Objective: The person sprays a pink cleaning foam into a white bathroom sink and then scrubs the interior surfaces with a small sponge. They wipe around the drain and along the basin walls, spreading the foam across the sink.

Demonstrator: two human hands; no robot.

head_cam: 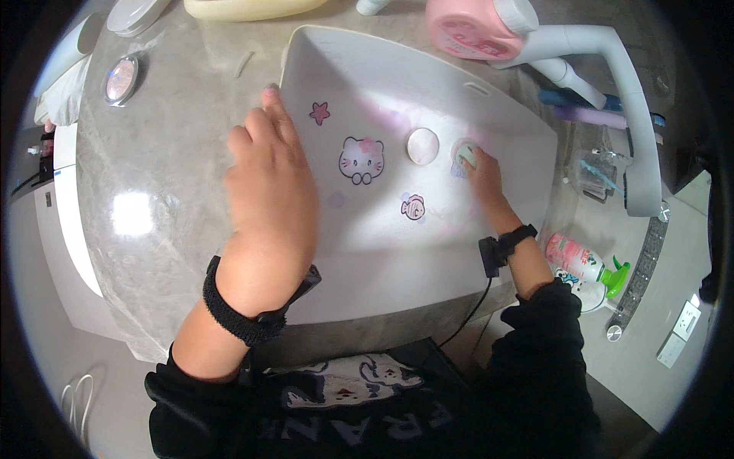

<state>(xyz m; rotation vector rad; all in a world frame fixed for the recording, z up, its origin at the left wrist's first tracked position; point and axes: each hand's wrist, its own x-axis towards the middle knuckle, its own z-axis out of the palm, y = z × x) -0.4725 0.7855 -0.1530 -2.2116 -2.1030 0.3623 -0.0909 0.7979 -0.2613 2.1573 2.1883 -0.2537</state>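
A white sink basin (367, 281) with cartoon stickers on its floor lies before me. My right hand (486, 178) reaches into it, fingers on a small pale green object (467, 156) too small to name exactly. That object sits over a pinkish round shape on the basin floor, right of the round white drain cover (423, 146). My left hand (272, 172) is at the basin's left rim, back upward, with no object seen in it; its thumb is hidden. Stickers include a cat face (361, 160), a pink starfish (319, 113) and a striped fish (413, 207).
A white faucet (633, 103) arches at the right, beside a pink bottle (473, 28). Toothbrushes (590, 115) and a green-nozzled spray bottle (579, 255) are on the right. A round compact (122, 81) rests on the grey counter (172, 155). A cable (473, 315) hangs from my right wristband.
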